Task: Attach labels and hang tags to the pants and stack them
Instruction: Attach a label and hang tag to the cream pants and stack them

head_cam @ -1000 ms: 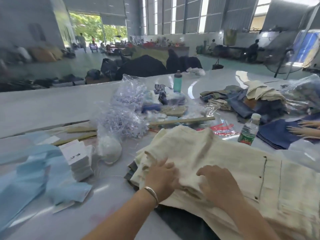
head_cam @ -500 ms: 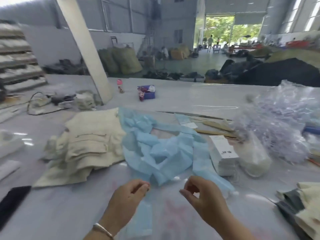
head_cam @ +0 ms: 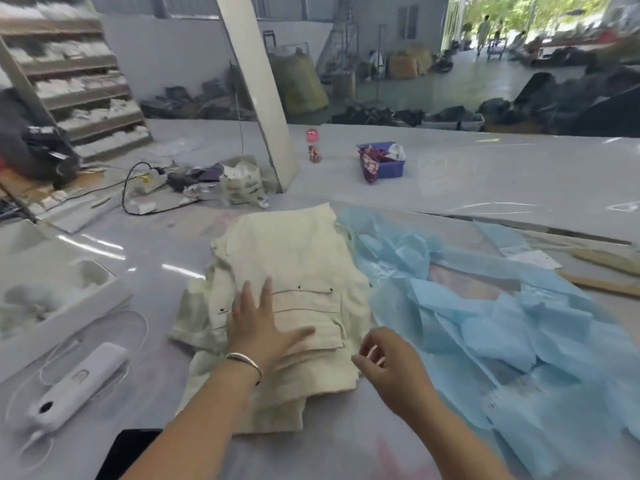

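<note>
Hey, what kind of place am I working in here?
Probably a garment factory or packing warehouse: folded cream fabric pants lie stacked on a long grey worktable, stocked metal shelving stands at the left, and dark clothing heaps cover the hall floor.

Two hands show: the left hand (head_cam: pixel 258 327) and the right hand (head_cam: pixel 391 365). One bracelet (head_cam: pixel 244 359) circles the left wrist. One stack of cream pants (head_cam: pixel 294 271) lies on the one counter (head_cam: pixel 485 174); how many pairs it holds cannot be told. One heap of blue tissue sheets (head_cam: pixel 502 323), too crumpled to count. One white handheld device (head_cam: pixel 78 379). One blue basket (head_cam: pixel 388 164). One small pink-topped bottle (head_cam: pixel 313 145). One white pillar (head_cam: pixel 256 84).
</note>
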Motion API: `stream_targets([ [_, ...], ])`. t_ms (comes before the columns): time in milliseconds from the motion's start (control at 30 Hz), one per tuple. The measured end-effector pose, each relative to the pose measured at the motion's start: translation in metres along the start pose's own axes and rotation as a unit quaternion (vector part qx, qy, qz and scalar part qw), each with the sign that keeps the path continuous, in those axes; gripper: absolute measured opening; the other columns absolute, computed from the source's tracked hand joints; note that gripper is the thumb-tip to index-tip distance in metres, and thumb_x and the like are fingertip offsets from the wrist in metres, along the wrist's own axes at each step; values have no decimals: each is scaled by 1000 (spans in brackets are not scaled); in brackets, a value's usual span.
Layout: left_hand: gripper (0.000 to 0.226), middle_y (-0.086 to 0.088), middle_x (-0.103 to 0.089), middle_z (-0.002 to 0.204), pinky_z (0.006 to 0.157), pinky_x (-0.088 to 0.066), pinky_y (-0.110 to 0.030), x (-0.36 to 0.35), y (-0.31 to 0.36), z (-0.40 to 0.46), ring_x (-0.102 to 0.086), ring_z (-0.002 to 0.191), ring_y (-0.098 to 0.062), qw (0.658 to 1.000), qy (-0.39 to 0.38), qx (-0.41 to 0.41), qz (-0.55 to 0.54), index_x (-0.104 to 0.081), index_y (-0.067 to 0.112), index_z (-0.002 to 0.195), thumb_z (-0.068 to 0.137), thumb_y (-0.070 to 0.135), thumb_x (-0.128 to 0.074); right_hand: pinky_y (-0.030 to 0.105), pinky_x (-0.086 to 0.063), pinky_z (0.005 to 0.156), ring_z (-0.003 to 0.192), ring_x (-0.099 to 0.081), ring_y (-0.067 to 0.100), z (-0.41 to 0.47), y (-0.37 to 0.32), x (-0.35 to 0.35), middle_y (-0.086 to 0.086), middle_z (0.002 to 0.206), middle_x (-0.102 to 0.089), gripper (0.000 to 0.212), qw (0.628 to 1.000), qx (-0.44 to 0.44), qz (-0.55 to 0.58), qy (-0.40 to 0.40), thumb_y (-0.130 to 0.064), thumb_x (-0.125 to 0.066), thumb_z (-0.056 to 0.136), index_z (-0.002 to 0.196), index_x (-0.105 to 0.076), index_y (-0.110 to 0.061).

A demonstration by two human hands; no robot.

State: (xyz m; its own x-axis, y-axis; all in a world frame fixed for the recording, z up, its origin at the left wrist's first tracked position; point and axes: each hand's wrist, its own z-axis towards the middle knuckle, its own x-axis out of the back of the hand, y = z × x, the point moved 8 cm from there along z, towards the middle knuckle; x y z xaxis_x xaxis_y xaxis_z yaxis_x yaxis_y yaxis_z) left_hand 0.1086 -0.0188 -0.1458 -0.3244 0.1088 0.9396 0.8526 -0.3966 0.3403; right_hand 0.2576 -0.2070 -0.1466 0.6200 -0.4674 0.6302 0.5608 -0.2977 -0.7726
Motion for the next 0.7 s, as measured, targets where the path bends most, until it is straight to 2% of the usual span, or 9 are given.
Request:
stream_targets([
  [67,111,-22,-29,150,110,-31,-46,0,-35,25,-31,136,-38,982,25,118,-146,-20,15,150,68,78,-59,27,-44,68,67,-52,4,11,5,-16,-8,77,-57,26,1000,-18,-7,-13,-24,-69,82,70,-48,-32],
  [133,101,-23,-45,139,103,-39,-43,-7,-57,49,-45,126,-40,960,12,176,-215,-29,7,143,73,69,-66,28,-44,68,66,-51,4,21,10,-28,-8,75,-56,24,999,-32,-10,-19,-22,-70,82,71,-50,-31],
  [200,93,-19,-53,131,95,-43,-40,-15,-67,67,-53,118,-38,950,-12,199,-239,-39,4,134,71,64,-70,29,-45,69,65,-51,5,27,13,-39,-8,75,-57,20,999,-45,-7,-26,-20,-69,82,72,-53,-28],
  [300,76,-15,-63,119,88,-49,-37,-22,-76,90,-61,103,-32,911,-6,232,-340,-56,1,120,70,55,-76,30,-48,70,66,-54,5,32,14,-54,-8,76,-60,17,997,-62,-10,-37,-21,-68,82,73,-56,-29],
  [367,70,-14,-65,115,82,-49,-34,-22,-81,104,-61,95,-30,888,2,251,-385,-59,0,115,69,48,-80,30,-49,70,65,-54,4,33,13,-60,-8,75,-60,18,997,-70,-7,-40,-24,-69,81,72,-55,-32],
  [467,77,-14,-63,121,88,-50,-35,-23,-84,125,-62,102,-30,857,1,273,-437,-56,-3,123,65,39,-86,30,-49,67,63,-54,4,38,14,-61,-8,71,-60,18,997,-76,-1,-31,-24,-71,80,72,-57,-32],
  [600,55,-18,-67,107,70,-52,-32,-4,-58,128,-63,82,-26,776,-21,233,-586,-62,-5,113,66,15,-84,21,-43,59,62,-53,3,46,12,-54,-10,70,-61,16,997,-74,19,-13,-18,-72,81,74,-61,-27],
  [667,49,-18,-68,98,76,-55,-40,19,-36,110,-65,84,-30,738,-61,139,-657,-68,-3,103,60,15,-81,17,-42,59,66,-56,5,52,13,-44,-7,75,-65,15,995,-84,52,33,-16,-72,83,78,-61,-26],
  [700,42,-16,-70,96,76,-56,-39,30,-28,92,-68,86,-32,715,-88,75,-690,-73,2,97,58,17,-80,19,-44,64,73,-61,10,56,17,-37,-6,81,-66,13,989,-94,91,63,-15,-71,85,83,-61,-25],
])
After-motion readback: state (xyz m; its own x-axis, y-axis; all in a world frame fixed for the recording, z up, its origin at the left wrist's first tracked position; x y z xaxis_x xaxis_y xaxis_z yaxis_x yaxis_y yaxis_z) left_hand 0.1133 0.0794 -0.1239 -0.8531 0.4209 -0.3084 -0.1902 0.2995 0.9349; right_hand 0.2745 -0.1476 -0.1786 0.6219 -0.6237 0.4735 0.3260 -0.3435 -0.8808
